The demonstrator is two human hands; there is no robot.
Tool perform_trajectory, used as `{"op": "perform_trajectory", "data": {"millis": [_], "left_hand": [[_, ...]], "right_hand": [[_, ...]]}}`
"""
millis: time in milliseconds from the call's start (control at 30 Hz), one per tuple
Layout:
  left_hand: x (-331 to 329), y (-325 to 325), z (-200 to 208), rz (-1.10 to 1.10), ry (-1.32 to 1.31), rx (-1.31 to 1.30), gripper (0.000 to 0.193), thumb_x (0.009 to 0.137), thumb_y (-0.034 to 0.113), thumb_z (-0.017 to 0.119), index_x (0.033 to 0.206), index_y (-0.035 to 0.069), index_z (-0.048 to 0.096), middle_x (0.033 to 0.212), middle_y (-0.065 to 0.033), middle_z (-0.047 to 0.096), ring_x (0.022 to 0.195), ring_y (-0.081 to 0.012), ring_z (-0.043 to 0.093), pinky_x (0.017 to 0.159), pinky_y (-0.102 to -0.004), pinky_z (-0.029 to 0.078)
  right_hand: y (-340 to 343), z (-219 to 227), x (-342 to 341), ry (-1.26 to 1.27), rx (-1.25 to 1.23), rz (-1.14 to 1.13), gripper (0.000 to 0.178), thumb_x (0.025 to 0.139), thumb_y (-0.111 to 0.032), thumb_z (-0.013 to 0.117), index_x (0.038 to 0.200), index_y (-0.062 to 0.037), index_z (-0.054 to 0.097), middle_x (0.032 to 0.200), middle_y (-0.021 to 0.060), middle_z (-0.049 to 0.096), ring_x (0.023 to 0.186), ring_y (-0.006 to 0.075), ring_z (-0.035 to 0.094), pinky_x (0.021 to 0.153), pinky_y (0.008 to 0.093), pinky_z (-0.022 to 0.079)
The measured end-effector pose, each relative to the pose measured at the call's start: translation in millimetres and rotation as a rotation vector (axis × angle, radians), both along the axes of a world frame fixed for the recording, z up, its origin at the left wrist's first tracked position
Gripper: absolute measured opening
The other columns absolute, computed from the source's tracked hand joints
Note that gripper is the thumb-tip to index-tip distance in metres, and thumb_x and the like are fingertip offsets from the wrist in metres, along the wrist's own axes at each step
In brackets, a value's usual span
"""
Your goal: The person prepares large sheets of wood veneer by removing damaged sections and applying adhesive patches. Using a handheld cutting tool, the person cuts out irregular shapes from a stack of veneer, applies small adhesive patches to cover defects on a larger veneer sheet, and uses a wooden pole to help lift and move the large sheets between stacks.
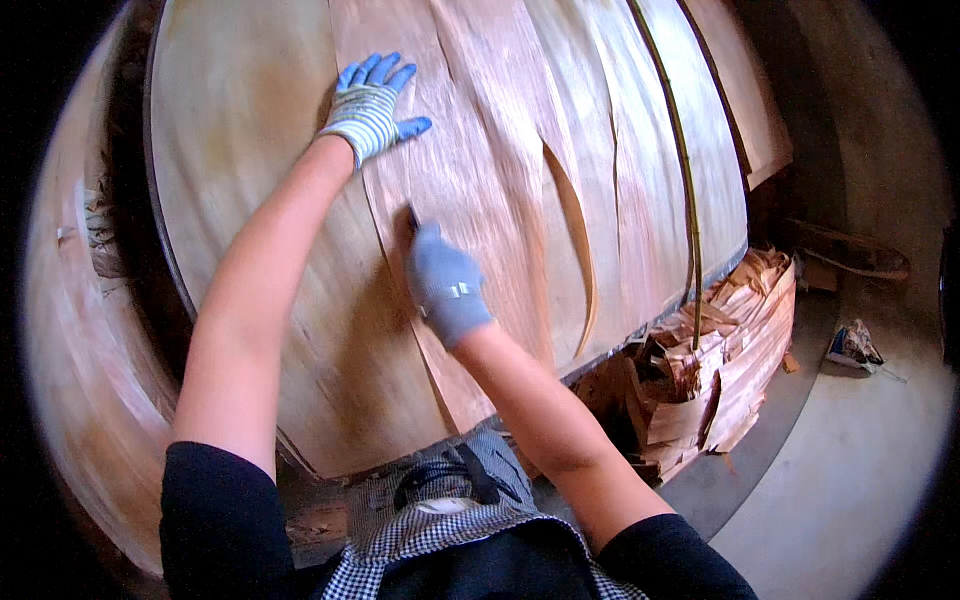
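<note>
A reddish wood veneer sheet with wavy edges lies over paler veneer on a broad stack. My left hand, in a blue-tipped striped glove, presses flat on the reddish sheet near its left edge, fingers spread. Lower down and to the right, my right hand wears a grey glove and is closed around a small dark knife. The knife's thin tip points away from me and meets the sheet near its left edge; most of its handle is hidden in the fist.
A narrow curled veneer strip stands up right of my right hand. Farther right, a long thin stick crosses the stack. A bundle of veneer scraps sits on the floor at right, and another veneer pile stands at left.
</note>
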State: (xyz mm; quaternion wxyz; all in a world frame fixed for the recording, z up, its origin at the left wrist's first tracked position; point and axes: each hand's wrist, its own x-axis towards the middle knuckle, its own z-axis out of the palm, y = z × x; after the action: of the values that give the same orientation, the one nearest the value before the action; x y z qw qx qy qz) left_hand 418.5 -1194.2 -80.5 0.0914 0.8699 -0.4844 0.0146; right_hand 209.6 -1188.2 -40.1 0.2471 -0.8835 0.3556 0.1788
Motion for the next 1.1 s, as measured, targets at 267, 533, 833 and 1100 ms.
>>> {"op": "perform_trajectory", "data": {"millis": [267, 533, 833, 1100], "left_hand": [[-2.9, -7.5, 11.1, 0.01, 0.0, 0.06, 0.077, 0.068, 0.052, 0.058, 0.129, 0.011, 0.034, 0.136, -0.0098, 0.029, 0.126, -0.0276, 0.024, 0.104, -0.0417, 0.015], [-7.6, -9.6, 12.6, -0.012, 0.132, 0.002, 0.085, 0.059, 0.054, 0.065, 0.129, 0.015, 0.035, 0.136, -0.0088, 0.029, 0.126, -0.0289, 0.023, 0.104, -0.0427, 0.014], [-0.5, -0.3, 8.7, 0.011, 0.078, 0.029, 0.088, 0.059, 0.055, 0.065, 0.129, 0.014, 0.033, 0.136, -0.0107, 0.029, 0.126, -0.029, 0.024, 0.104, -0.0424, 0.016], [0.3, -5.0, 15.8, -0.003, 0.058, 0.046, 0.088, 0.059, 0.051, 0.066, 0.131, 0.014, 0.03, 0.137, -0.0102, 0.027, 0.128, -0.0269, 0.02, 0.105, -0.0416, 0.013]], "right_hand": [[68.6, 44.6, -310.4, 0.506, 0.164, 0.165, 0.025, 0.079, -0.018, 0.047, 0.1, -0.0058, 0.042, 0.064, 0.0162, 0.057, 0.051, 0.0332, 0.058, 0.045, 0.0451, 0.044], [-104.1, 8.7, 11.9, -0.261, -0.338, 0.302, 0.014, 0.084, -0.016, 0.044, 0.085, -0.003, 0.046, 0.064, 0.0171, 0.057, 0.054, 0.0312, 0.057, 0.046, 0.0423, 0.043], [-90.8, -8.4, -16.2, -0.074, -0.153, 0.123, 0.025, 0.088, -0.025, 0.037, 0.086, -0.002, 0.045, 0.073, 0.0249, 0.058, 0.067, 0.0408, 0.057, 0.058, 0.0485, 0.045], [47.3, 36.4, -330.0, 0.388, 0.059, -0.299, 0.036, 0.079, -0.02, 0.049, 0.112, -0.0079, 0.042, 0.079, 0.0228, 0.058, 0.069, 0.0414, 0.057, 0.059, 0.0485, 0.044]]}}
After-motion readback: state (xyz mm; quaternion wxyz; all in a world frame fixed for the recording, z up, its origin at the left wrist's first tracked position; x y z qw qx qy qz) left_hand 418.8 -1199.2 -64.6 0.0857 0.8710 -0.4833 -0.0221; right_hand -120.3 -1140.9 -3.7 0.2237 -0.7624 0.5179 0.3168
